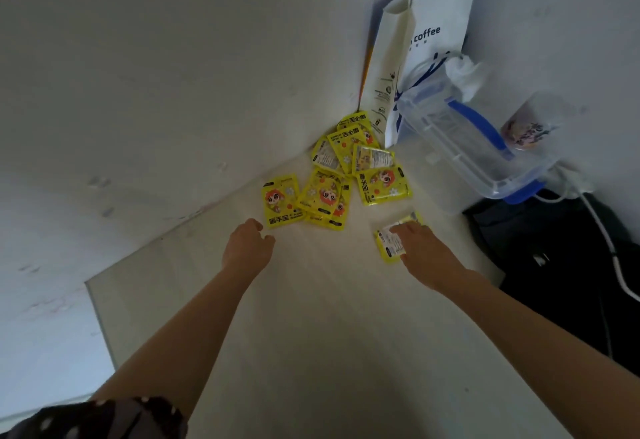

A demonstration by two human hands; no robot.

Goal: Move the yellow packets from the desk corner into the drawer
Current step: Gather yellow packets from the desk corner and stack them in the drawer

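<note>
At the bench's far corner, yellow packets (pixel 341 168) lie heaped as the right hand (pixel 424 246) presses on a stray packet (pixel 391 243) and the left hand (pixel 247 244), loosely curled and empty, nears the pile; gathering them together first looks wisest.

Looks like a lived-in home or dorm room: white worktop (pixel 329 300) in a wall corner, coffee-shop paper bag (pixel 433 33) and clear food container (pixel 460 141) beyond the right hand (pixel 420 248), black bag (pixel 554 265) beside it.

Glossy packets (pixel 384 184) (plastic film), matt desk (pixel 329 300)
</note>
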